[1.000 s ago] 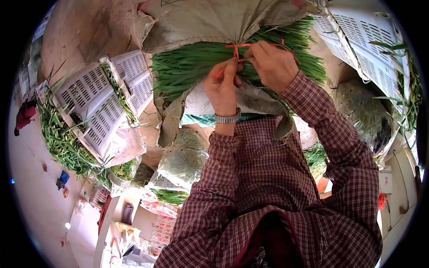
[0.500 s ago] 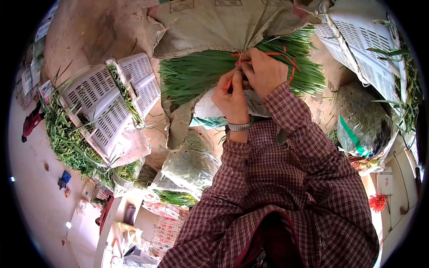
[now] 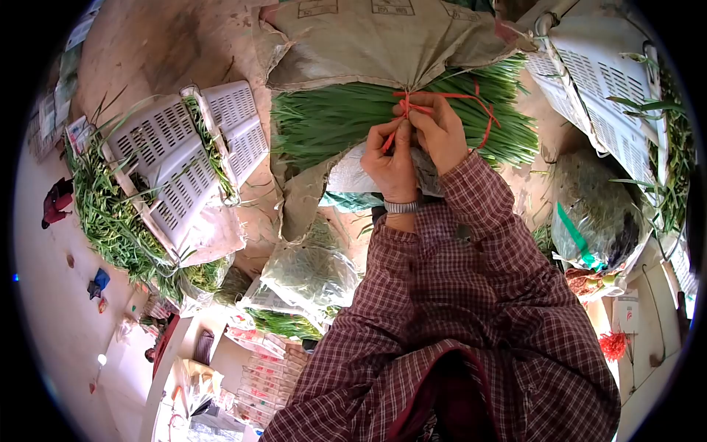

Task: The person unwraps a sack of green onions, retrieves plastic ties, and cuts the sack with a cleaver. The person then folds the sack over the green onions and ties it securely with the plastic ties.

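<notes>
A large bundle of long green leafy stalks (image 3: 331, 118) lies across a woven sack (image 3: 361, 44), whose far edge is gathered over the bundle's middle. Red string (image 3: 456, 95) is tied at that gathered point, with loose ends trailing right over the stalks. Pinched on the string is my left hand (image 3: 390, 166), wearing a metal watch band. My right hand (image 3: 440, 127) also closes its fingers on the string, just right of the left hand and close to it. The exact knot is partly hidden behind the fingers.
White slotted plastic crates (image 3: 166, 151) with greens around them stand at the left. Another slotted crate (image 3: 600, 74) is at the right, above a clear plastic bag (image 3: 589, 199) with a green strap. A plastic-covered pile (image 3: 305, 272) lies nearer me. Another person (image 3: 57, 202) is far left.
Both hands stay at the string; the right hand has dropped slightly toward me and its fingers have shifted. The view has turned a little.
</notes>
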The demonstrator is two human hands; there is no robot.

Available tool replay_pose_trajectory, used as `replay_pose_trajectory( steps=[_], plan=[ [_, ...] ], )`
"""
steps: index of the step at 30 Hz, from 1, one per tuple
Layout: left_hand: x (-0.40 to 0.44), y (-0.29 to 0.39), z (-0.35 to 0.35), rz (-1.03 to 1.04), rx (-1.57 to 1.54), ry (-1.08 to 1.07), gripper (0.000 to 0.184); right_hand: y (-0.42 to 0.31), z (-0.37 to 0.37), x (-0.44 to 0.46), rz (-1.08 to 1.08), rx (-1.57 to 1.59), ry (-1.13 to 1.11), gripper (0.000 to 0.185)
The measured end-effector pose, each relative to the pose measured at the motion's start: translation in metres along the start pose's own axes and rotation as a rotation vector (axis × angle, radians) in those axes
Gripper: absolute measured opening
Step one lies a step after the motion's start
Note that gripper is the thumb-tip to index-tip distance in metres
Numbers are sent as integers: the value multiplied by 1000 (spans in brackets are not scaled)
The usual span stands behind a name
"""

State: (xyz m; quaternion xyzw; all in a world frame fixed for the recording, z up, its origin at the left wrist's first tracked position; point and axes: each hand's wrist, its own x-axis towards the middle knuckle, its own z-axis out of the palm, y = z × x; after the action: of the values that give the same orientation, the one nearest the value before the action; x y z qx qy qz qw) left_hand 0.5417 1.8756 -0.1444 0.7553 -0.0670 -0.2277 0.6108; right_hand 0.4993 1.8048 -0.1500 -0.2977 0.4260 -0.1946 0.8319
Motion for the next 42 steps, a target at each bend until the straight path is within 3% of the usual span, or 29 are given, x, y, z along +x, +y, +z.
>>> replay_pose_trajectory(
  steps=[3, 5, 10, 18, 27, 30, 38, 40, 41, 42],
  plan=[
    [6, 0, -3, -71, -97, -43, 12, 4, -2, 0, -19, -48, 14, 25],
    [8, 4, -6, -112, -134, -69, 11, 6, -2, 1, -94, -258, 52, 26],
    [13, 10, -8, -303, -302, -123, 11, -7, 12, -6, -141, -292, 131, 25],
    [16, 5, -4, -286, -321, -53, 14, -13, 6, -1, -281, -743, 101, 32],
    [19, 5, -5, -306, -327, -119, 20, -23, 5, -5, -272, -951, 45, 33],
    [18, 3, -4, -309, -333, -124, 19, -34, 7, -7, -188, -1187, 35, 30],
    [18, -3, -4, -230, -298, -103, 12, -34, 4, 2, -424, -1508, -42, 21],
    [18, -8, -6, -35, -120, -66, 12, -33, 8, 7, -366, -1594, -74, 21],
    [19, -8, -6, -37, -93, -50, 12, -30, 4, 12, -469, -1570, -112, 21],
    [17, -3, -7, -164, -188, -49, 14, -30, 6, 13, -567, -1612, -124, 17]
  ],
)
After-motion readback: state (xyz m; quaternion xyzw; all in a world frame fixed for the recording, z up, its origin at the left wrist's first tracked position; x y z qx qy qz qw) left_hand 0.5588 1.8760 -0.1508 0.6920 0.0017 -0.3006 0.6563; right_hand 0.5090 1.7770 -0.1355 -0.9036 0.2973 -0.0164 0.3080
